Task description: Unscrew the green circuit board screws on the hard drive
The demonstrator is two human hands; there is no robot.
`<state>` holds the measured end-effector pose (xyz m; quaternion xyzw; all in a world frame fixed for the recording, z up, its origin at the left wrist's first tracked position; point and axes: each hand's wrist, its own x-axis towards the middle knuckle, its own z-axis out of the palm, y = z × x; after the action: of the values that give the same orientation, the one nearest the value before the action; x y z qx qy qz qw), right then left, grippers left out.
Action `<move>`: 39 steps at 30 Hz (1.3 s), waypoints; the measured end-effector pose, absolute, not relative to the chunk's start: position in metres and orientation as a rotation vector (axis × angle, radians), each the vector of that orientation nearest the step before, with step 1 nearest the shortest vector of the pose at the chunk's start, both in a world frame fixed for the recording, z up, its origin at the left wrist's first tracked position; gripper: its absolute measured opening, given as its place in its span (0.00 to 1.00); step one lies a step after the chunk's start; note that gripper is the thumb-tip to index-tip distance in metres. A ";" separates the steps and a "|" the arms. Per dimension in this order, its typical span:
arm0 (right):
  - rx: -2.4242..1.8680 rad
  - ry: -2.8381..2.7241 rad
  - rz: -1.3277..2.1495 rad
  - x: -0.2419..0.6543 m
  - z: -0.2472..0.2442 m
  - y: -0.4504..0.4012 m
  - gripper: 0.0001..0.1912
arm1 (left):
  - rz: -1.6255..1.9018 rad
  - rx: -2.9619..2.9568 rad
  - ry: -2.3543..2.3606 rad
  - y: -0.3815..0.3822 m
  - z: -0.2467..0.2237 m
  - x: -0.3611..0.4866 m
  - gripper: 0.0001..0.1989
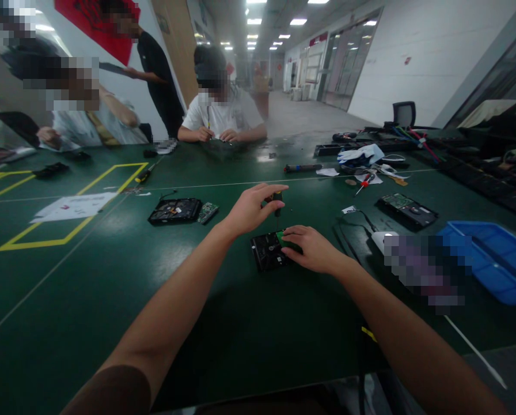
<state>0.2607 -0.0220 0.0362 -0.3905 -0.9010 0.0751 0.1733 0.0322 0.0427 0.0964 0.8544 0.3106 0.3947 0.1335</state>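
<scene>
A black hard drive lies on the green table in front of me, with part of a green circuit board showing at its upper right. My left hand is closed around the dark handle of a screwdriver, above the drive's far edge. The screwdriver stands upright; its thin shaft points down at the drive, and whether the tip touches is too small to tell. Against the drive's right side, my right hand holds it, fingers over the green board and thumb nearer me. Its fingers cover part of the drive.
To the left lie another hard drive and a loose circuit board. On the right are a third drive, a blue tray and a cable. A red-tipped screwdriver lies farther back. Co-workers sit across the table.
</scene>
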 end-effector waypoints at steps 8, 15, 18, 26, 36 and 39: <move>-1.112 -2.565 0.202 0.260 0.037 -0.023 0.18 | 1.093 2.415 0.788 0.042 0.098 0.031 0.22; -1.118 -2.557 0.208 0.261 0.036 -0.023 0.18 | 1.197 2.461 0.939 0.038 0.099 0.037 0.17; -1.115 -2.551 0.203 0.261 0.035 -0.022 0.17 | 1.138 2.447 0.860 0.040 0.098 0.034 0.19; -1.119 -2.566 0.191 0.261 0.036 -0.023 0.18 | 1.167 2.446 0.867 0.041 0.096 0.036 0.18; -1.095 -2.573 0.200 0.262 0.037 -0.023 0.18 | 1.153 2.441 0.852 0.040 0.096 0.037 0.16; -1.101 -2.570 0.190 0.262 0.036 -0.023 0.18 | 1.057 2.337 0.756 0.043 0.095 0.035 0.23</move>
<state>0.2619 -0.0227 0.0364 -0.3872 -0.9040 0.0667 0.1689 0.0346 0.0427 0.0950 0.8502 0.2751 0.3845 0.2317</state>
